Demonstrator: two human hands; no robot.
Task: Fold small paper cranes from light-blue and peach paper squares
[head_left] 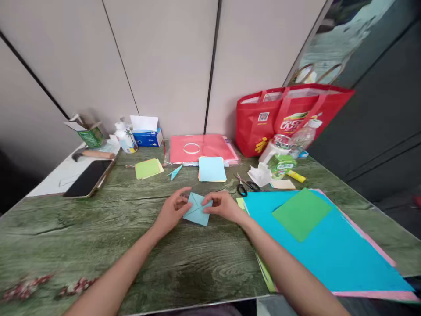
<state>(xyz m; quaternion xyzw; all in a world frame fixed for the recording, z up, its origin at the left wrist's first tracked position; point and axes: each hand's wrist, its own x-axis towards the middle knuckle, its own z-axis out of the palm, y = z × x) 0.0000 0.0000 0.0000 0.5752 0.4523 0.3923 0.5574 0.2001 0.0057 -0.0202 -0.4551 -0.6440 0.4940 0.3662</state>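
Across the lower frame spreads a table (82, 232); at centre, the left hand (173, 211) and right hand (226, 205), fingers curled nearly closed, hold the side edges of a folded paper (198, 215). It looks light, thin, easily creased; a gentle edge pinch should suit.

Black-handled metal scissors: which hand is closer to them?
Right. The right hand is just left of the scissors; the left hand is farther left, across the folded light-blue paper.
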